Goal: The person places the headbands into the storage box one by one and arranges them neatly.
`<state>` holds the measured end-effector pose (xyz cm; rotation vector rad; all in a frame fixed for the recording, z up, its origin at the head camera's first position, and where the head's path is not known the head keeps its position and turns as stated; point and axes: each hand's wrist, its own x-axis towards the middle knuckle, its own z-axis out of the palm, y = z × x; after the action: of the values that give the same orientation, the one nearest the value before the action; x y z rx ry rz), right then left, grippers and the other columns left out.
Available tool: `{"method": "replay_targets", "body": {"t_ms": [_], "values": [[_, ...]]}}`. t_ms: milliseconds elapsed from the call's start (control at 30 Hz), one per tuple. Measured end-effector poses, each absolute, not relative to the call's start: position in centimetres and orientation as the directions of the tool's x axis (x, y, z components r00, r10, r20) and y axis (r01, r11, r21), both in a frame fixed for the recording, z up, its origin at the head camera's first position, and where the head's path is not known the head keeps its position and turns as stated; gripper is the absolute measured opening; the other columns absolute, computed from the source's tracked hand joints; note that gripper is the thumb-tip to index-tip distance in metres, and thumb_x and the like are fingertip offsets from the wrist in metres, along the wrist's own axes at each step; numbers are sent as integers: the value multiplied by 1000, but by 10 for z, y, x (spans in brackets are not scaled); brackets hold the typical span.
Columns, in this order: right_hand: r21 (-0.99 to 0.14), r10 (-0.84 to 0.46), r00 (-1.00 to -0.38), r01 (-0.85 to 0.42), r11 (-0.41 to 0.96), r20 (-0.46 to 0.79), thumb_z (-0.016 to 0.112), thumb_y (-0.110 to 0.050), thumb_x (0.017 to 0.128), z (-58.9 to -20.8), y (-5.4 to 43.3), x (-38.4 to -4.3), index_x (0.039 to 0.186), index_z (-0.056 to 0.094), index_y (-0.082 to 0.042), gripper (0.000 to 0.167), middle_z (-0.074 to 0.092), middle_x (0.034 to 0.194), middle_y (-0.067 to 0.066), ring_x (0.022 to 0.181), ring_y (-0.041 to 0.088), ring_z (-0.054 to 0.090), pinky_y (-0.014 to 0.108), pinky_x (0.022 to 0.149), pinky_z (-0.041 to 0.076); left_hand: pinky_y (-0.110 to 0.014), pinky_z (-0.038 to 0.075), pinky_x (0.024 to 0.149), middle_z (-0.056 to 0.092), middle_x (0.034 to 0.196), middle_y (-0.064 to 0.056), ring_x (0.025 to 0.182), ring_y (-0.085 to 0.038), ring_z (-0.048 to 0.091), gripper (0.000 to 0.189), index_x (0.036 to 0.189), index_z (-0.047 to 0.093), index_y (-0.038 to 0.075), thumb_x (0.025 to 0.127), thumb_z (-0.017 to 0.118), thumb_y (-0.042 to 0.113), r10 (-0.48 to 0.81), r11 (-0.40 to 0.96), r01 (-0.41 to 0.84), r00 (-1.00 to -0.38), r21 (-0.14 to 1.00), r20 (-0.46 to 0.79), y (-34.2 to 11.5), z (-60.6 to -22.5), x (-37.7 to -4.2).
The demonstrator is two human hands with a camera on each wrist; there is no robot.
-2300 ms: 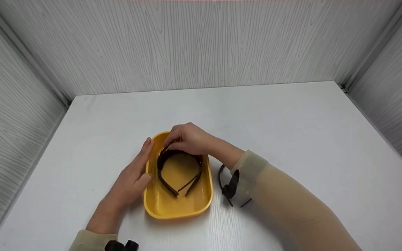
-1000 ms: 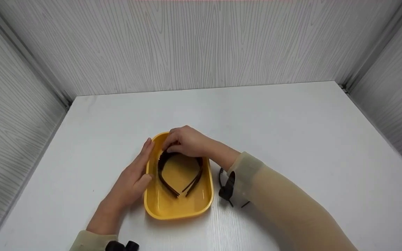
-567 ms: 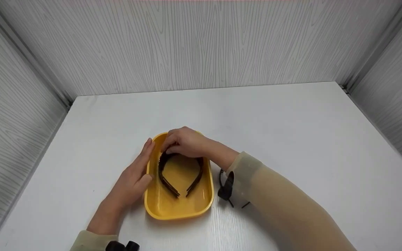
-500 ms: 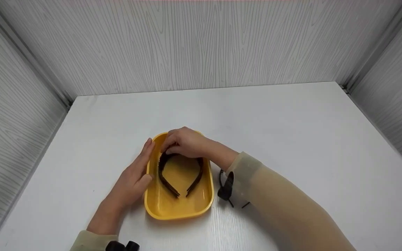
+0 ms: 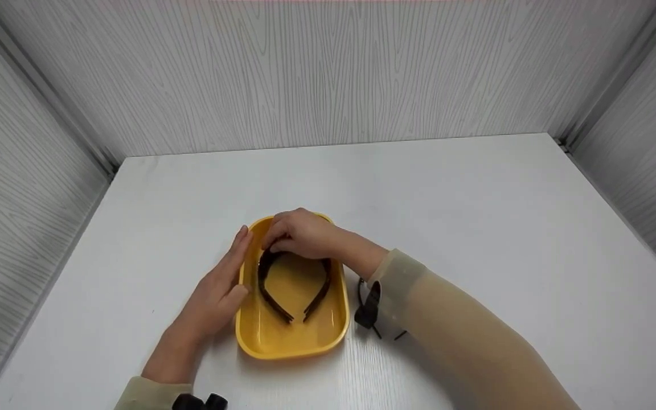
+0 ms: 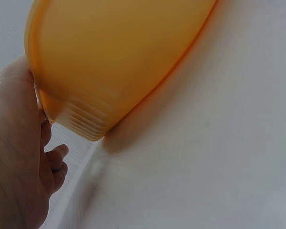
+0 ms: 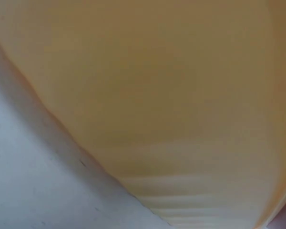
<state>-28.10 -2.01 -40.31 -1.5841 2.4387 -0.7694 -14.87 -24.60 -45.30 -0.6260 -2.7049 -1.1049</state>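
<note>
A yellow oblong tray [image 5: 295,341] stands on the white table. Inside it lie dark headbands [image 5: 263,289], nested close together with their ends toward the near side; I cannot tell how many. My right hand [image 5: 305,233] reaches in over the far end and pinches the top of a headband, hiding the upper curve. My left hand [image 5: 214,299] rests along the tray's left wall with straight fingers. In the left wrist view, that hand [image 6: 14,152] touches the tray's rim. The right wrist view is nearly filled by the tray's outer wall [image 7: 148,95].
Another thin black headband [image 5: 360,289] lies on the table to the right of the tray, partly hidden under my right wrist and its black wrist camera [image 5: 367,315]. Pale wood-grain panels [image 5: 328,74] wall in the table [image 5: 476,199] at the back and sides.
My right hand has come slightly nearer with the pinched headband. A headband end that stood apart inside the tray now lies against the others. My left hand has stayed in place.
</note>
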Motion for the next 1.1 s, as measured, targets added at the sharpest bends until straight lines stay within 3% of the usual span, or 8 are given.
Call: {"method": "replay_targets", "body": {"t_ms": [233,667,900,1100], "values": [[-466,-894,-410,-836,290,181,66,-14,105,-402,-19,-281,120,82,-11,22,76,117,5,113,19,69,27,100,53,-17,12,125,8,177,13,161,-12,17,88,172,15,24,92,47,6,308,650,412,-911,638,274,-245,-452,-147],[-465,-888,-436,-822,329,144,67,-16,105,-399,-20,-280,123,81,-12,23,75,119,3,114,18,68,28,101,53,-18,10,125,8,177,12,161,-11,15,88,173,14,24,92,47,7,310,656,413,-910,632,274,-245,-452,-147],[-487,-873,-465,-802,346,145,70,-18,103,-398,-19,-279,123,81,-14,23,74,118,4,111,17,69,27,97,54,-17,10,125,12,178,4,161,-12,16,88,173,14,24,92,46,7,309,657,411,-911,632,272,-245,-452,-147],[-525,-857,-482,-784,331,181,71,-19,102,-384,-15,-278,126,80,-15,26,74,120,3,112,17,67,25,98,52,-16,12,124,9,178,11,161,-13,17,90,172,15,24,90,46,6,312,641,415,-909,645,275,-245,-452,-148]]}}
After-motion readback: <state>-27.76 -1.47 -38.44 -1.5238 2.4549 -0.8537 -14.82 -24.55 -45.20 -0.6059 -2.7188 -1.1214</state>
